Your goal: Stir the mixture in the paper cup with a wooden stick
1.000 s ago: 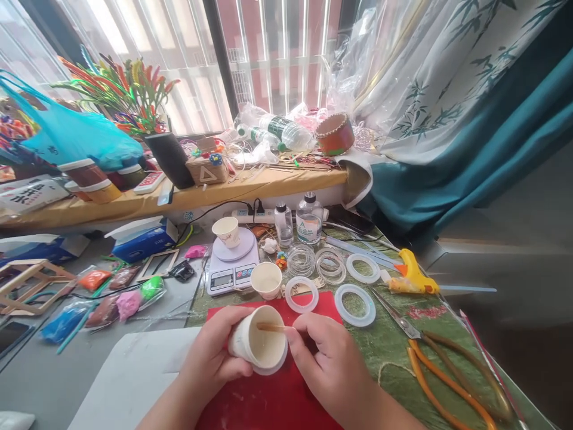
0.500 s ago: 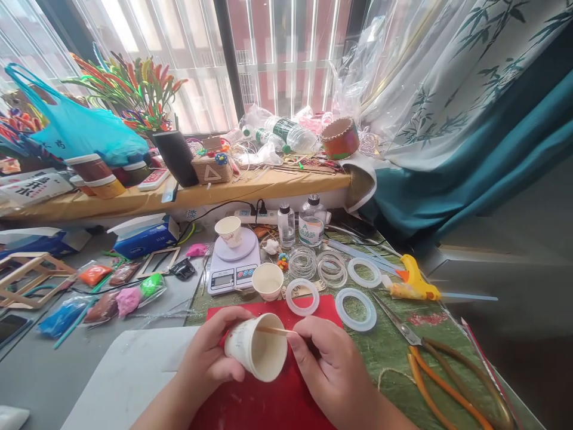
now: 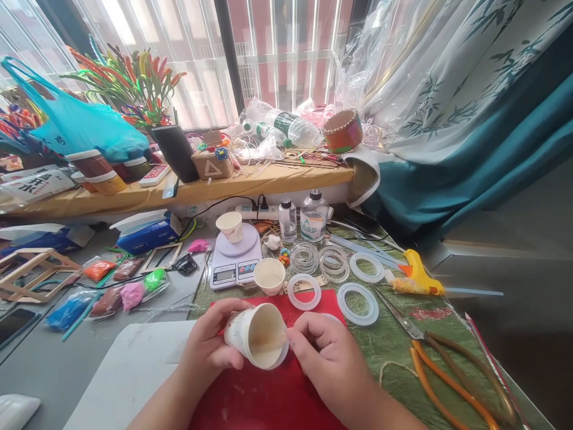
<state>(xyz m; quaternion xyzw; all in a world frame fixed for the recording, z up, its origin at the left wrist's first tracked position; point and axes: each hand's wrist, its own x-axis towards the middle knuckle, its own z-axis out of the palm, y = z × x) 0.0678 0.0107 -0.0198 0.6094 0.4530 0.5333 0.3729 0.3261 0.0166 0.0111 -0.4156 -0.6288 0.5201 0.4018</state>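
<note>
A white paper cup (image 3: 257, 335) is tilted in my left hand (image 3: 215, 340), its mouth turned toward my right hand. My right hand (image 3: 324, 352) is pinched at the cup's rim; in this view the thin wooden stick between its fingers is mostly hidden or blurred inside the cup. Beneath both hands lies a red mat (image 3: 268, 400). Beyond them, a second paper cup (image 3: 269, 276) stands upright, and a third cup (image 3: 230, 227) sits on a white digital scale (image 3: 236, 263). A translucent ring (image 3: 304, 292) lies just past the red mat's far part.
To the right are another translucent ring (image 3: 357, 304), a yellow glue gun (image 3: 421, 273) and orange-handled scissors (image 3: 430, 352). Two clear bottles (image 3: 313, 216) stand behind coiled rings. Colored clay packets (image 3: 133, 294) and a wooden frame (image 3: 38, 275) lie left.
The cup's mouth has turned a little more toward the camera, and the stick between my right fingers shows less. The whole view has shifted slightly.
</note>
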